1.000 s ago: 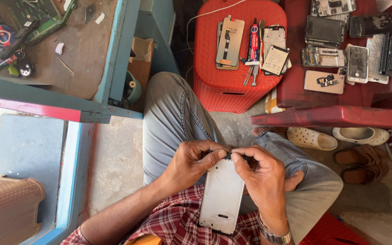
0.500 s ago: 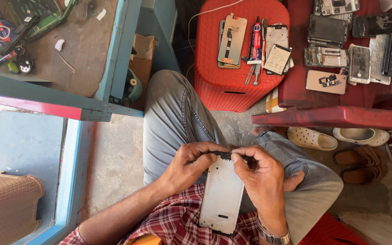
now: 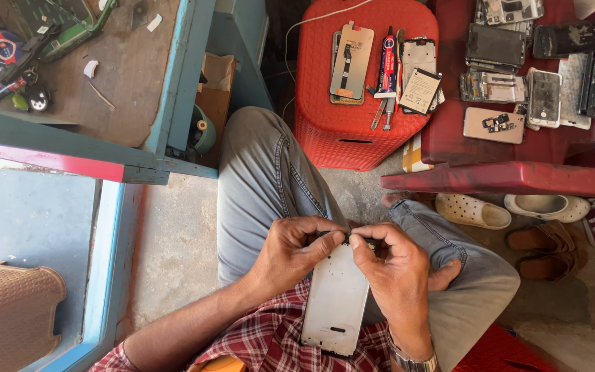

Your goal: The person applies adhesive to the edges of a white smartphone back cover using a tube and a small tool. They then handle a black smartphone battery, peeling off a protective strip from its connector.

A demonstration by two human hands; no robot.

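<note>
A pale, flat phone back panel (image 3: 335, 303) with rounded corners and a matte face lies lengthwise over the person's lap, its near end over the red plaid shirt (image 3: 270, 341). Both hands meet at the panel's far edge. The left hand (image 3: 296, 253) curls over that edge's left corner, fingers clenched onto it. The right hand (image 3: 397, 275) pinches a small dark part against the same edge between thumb and forefinger; what the part is cannot be told. A metal watch (image 3: 413, 359) bands the right wrist.

Beyond the panel, past the faded grey denim knees (image 3: 263, 179), stands a ribbed red plastic stool (image 3: 363, 89) carrying a tan phone screen (image 3: 351, 62), a red glue tube (image 3: 387, 62) and thin metal tools. Right of the stool, a red table (image 3: 518, 172) holds stripped phones and glass slabs. Cream perforated clogs (image 3: 473, 212) sit under that table on rough concrete.
</note>
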